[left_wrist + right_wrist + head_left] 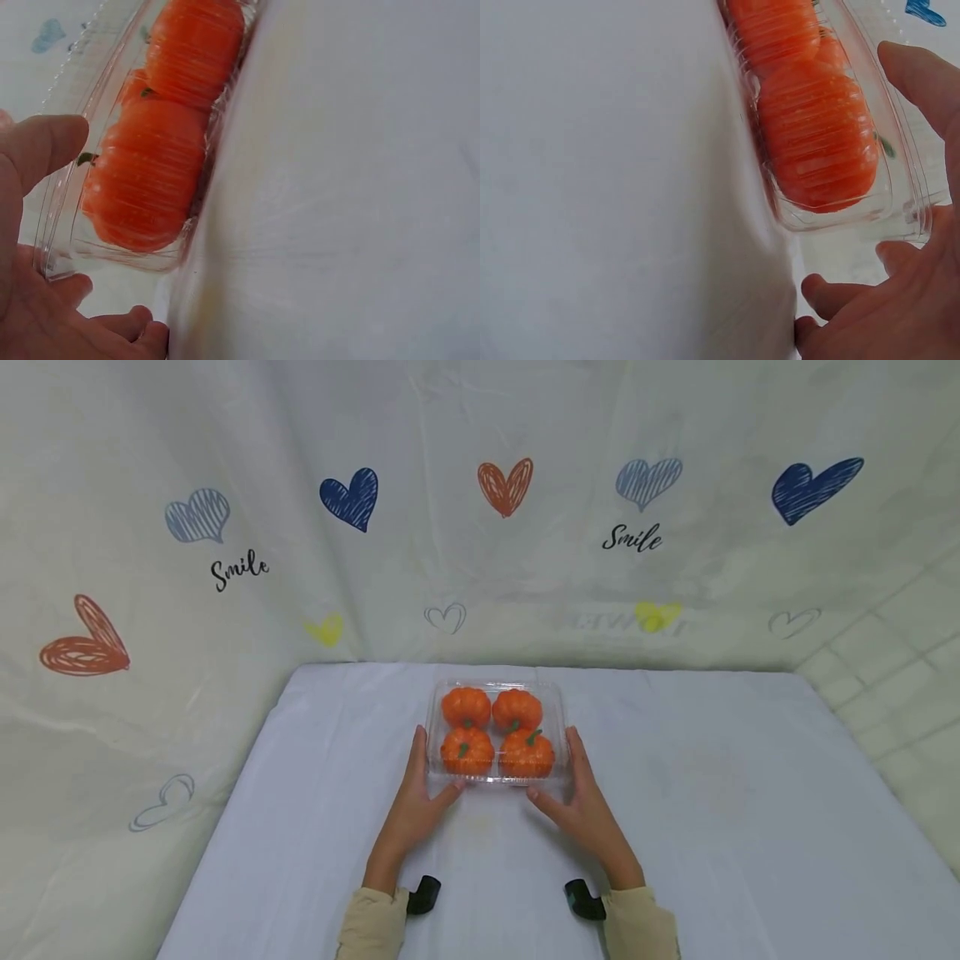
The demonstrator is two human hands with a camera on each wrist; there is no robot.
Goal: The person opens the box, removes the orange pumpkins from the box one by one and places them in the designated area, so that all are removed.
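Pumpkins, four orange miniatures, sit two by two in a clear plastic clamshell on the white-covered table, its walls keeping them grouped. Left hand and right hand flank it, fingers extended by the sides, thumbs at the near edge, apparently to steady it evenly.

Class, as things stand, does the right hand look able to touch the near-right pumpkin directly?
Probably not: the right hand is close, but the near-right pumpkin sits inside the clear plastic box, whose wall stands between them, and the box looks closed.
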